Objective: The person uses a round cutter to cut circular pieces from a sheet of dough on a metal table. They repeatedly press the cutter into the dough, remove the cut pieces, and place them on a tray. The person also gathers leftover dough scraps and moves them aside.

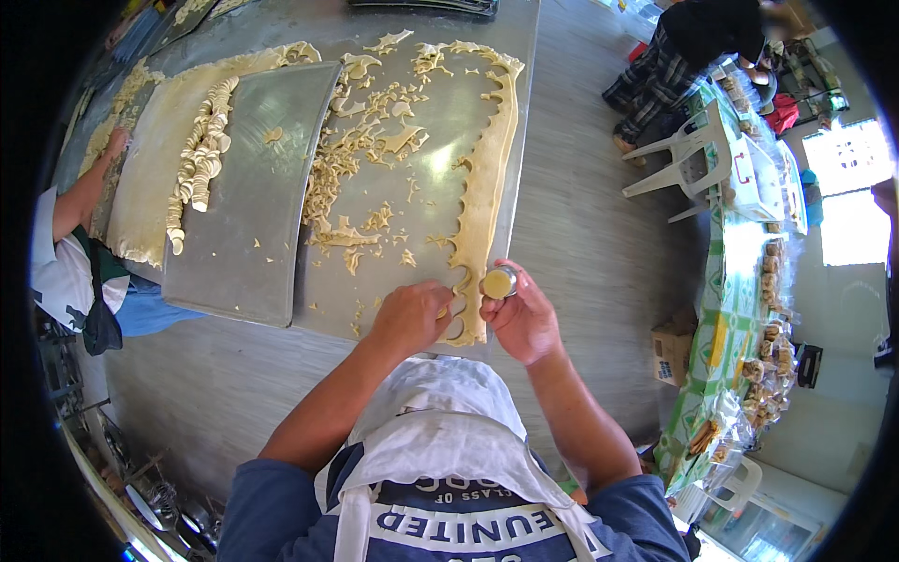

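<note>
My right hand (521, 309) holds a round metal cutter (500, 282) with dough showing in its mouth, just off the right edge of the dough strip. My left hand (414, 316) has its fingers curled on a small piece of dough (442, 313), beside the strip's lower end. The long dough strip (484, 197) lies along the metal table's right side, its left edge scalloped by round cuts. Dough scraps (337, 168) are scattered left of it. Stacked dough rounds (204, 151) lie in rows at the left edge of a metal tray (260, 211).
A co-worker's hand (118, 142) rests near a wide dough sheet (158, 161) at the left. White plastic chairs (685, 158) and a table with a green checked cloth (702, 379), bearing bagged baked goods, stand at the right. Another person bends at the upper right.
</note>
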Action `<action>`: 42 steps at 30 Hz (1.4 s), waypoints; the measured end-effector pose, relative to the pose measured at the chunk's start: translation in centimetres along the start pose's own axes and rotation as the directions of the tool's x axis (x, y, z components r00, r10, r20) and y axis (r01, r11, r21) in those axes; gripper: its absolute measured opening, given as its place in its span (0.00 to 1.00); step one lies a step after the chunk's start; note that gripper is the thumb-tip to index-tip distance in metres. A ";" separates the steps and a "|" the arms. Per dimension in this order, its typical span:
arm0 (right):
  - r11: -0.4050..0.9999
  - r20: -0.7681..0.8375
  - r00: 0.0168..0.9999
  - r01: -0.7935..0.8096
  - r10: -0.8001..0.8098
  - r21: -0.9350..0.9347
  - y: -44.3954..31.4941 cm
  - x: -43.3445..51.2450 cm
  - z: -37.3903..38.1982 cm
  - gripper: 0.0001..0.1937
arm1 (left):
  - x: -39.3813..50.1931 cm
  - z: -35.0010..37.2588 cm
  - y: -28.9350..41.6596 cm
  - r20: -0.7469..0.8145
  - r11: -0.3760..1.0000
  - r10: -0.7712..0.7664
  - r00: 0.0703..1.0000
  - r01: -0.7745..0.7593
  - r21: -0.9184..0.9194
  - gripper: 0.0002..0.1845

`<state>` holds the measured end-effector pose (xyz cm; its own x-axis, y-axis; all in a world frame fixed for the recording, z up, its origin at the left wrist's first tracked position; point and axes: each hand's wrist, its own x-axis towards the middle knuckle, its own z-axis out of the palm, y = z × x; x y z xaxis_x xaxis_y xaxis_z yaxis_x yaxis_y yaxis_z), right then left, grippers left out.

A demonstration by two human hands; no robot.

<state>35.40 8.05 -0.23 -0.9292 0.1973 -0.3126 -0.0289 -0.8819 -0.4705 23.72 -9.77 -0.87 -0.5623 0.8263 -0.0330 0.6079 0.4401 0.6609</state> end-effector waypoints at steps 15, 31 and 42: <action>0.087 0.060 0.915 0.103 -0.399 -0.991 5.1 0.3 6.0 0.12 | 0.1 -2.1 -2.4 0.377 -0.037 -0.249 0.892 0.380 -0.924 0.18; -0.641 -0.067 0.974 -0.193 -0.216 -0.742 0.1 4.7 8.5 0.19 | 1.1 -8.2 -7.7 0.474 -0.040 -0.033 0.880 0.473 -0.880 0.17; -0.737 -0.040 0.988 -0.140 -0.151 -0.661 0.1 6.0 8.1 0.18 | 2.5 -8.0 -9.2 0.388 0.152 0.009 0.922 0.382 -0.912 0.11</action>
<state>26.86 5.67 4.49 -0.8985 0.3452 -0.2711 0.3947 0.9057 -0.1550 12.24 -14.56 -1.07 -0.2954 0.9020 -0.3148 -0.6336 0.0616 0.7712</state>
